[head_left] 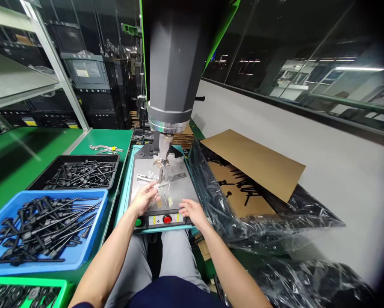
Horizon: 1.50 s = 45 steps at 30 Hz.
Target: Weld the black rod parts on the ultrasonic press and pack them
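Observation:
My left hand (145, 198) is over the grey base plate (179, 194) of a press-like machine (171, 72), its thumb and fingers pinched together. Whatever lies in that pinch is too small to make out; thin clear film shows close by. Just beyond the fingertips, a small metal fixture (161, 184) stands under the machine's pointed tool head (165, 147). My right hand (193, 211) hovers at the plate's front right edge with its fingers apart, holding nothing. Between the hands, a red button (166, 219) sits on the front panel, and a green button (138, 222) is below my left hand.
To the left are a blue tray (97, 226) and a black tray (116, 169) of black threaded parts, plus a green tray (65, 288) of black pieces. On the right, a plastic-lined box (208, 205) holds black parts under a cardboard sheet (256, 162). Pliers (105, 149) lie behind.

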Tool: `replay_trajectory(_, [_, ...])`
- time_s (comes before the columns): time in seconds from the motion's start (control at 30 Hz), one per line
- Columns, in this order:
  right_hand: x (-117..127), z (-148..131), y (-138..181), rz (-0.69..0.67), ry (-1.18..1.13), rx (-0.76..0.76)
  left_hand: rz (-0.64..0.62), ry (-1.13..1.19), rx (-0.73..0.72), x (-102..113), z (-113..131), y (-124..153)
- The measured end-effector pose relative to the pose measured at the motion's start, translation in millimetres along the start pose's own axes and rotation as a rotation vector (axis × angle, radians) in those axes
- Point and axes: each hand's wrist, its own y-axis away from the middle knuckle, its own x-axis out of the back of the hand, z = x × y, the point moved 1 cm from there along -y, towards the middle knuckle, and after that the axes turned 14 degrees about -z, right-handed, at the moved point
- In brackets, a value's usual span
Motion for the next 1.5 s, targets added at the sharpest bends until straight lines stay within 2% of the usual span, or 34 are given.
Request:
replay_trajectory(0.07, [-24, -4, -15, -0.267, -0.019, -0.158, -0.051, 0.147, -0.060, -14, 11, 0])
replay_trajectory(0.1, [-36, -6, -22, -0.372, 0.011, -0.191, -0.073, 0.211, -0.089, -20, 17, -2])
replay_trajectory(0.17, [-57, -14, -36, -0.463, 0.157, -0.121, -0.111, 0.316, -0.139, -29, 26, -6])
replay_trajectory(0.23, [-71, -30, -51, -0.328, 0.375, 0.111, -0.143, 0.375, -0.169, -35, 32, -10])
replay_trajectory(0.33, [-75, -66, -75, 0.057, 0.577, 0.434, -0.152, 0.374, -0.154, -38, 37, -16])
replay_trajectory(0.4, [-70, -92, -91, 0.244, 0.644, 0.503, -0.140, 0.343, -0.129, -38, 39, -18])
replay_trajectory(0.43, [-67, -105, -99, 0.290, 0.690, 0.512, -0.133, 0.327, -0.119, -37, 40, -18])
replay_trajectory(0.5, [-61, -125, -115, 0.309, 0.804, 0.516, -0.114, 0.295, -0.101, -36, 41, -19])
replay_trajectory(0.57, [-55, -138, -129, 0.236, 0.877, 0.504, -0.091, 0.258, -0.082, -34, 43, -20])
replay_trajectory(0.63, [-52, -146, -139, 0.181, 0.891, 0.502, -0.066, 0.223, -0.074, -31, 45, -22])
replay_trajectory(0.73, [-48, -155, -147, 0.178, 0.822, 0.536, -0.037, 0.202, -0.088, -26, 47, -25])
replay_trajectory(0.83, [-43, -158, -137, 0.144, 0.738, 0.545, -0.010, 0.201, -0.106, -22, 48, -26])
replay_trajectory(0.9, [-36, -152, -119, 0.082, 0.633, 0.495, 0.024, 0.184, -0.108, -18, 47, -26])
replay_trajectory(1.07, [-12, -119, -45, -0.200, 0.134, 0.108, 0.179, 0.074, -0.036, 0, 34, -22])
replay_trajectory(1.13, [-7, -111, -15, -0.327, -0.007, 0.022, 0.254, -0.030, 0.028, 8, 24, -18])
replay_trajectory(1.2, [-8, -110, 7, -0.414, -0.083, 0.004, 0.357, -0.178, 0.082, 14, 15, -9])
replay_trajectory(1.27, [-17, -112, 19, -0.441, -0.126, 0.028, 0.520, -0.360, 0.073, 17, 6, 8])
replay_trajectory(1.33, [-32, -113, 23, -0.431, -0.152, 0.075, 0.675, -0.569, -0.040, 12, -2, 34])
replay_trajectory(1.37, [-41, -112, 22, -0.423, -0.158, 0.099, 0.700, -0.658, -0.107, 7, -5, 49])
replay_trajectory(1.4, [-51, -111, 20, -0.417, -0.159, 0.121, 0.672, -0.726, -0.157, 0, -9, 64])
replay_trajectory(1.43, [-61, -109, 16, -0.412, -0.156, 0.141, 0.588, -0.747, -0.170, -8, -13, 78])
replay_trajectory(1.5, [-82, -105, 7, -0.404, -0.148, 0.173, 0.329, -0.648, -0.093, -24, -21, 99])
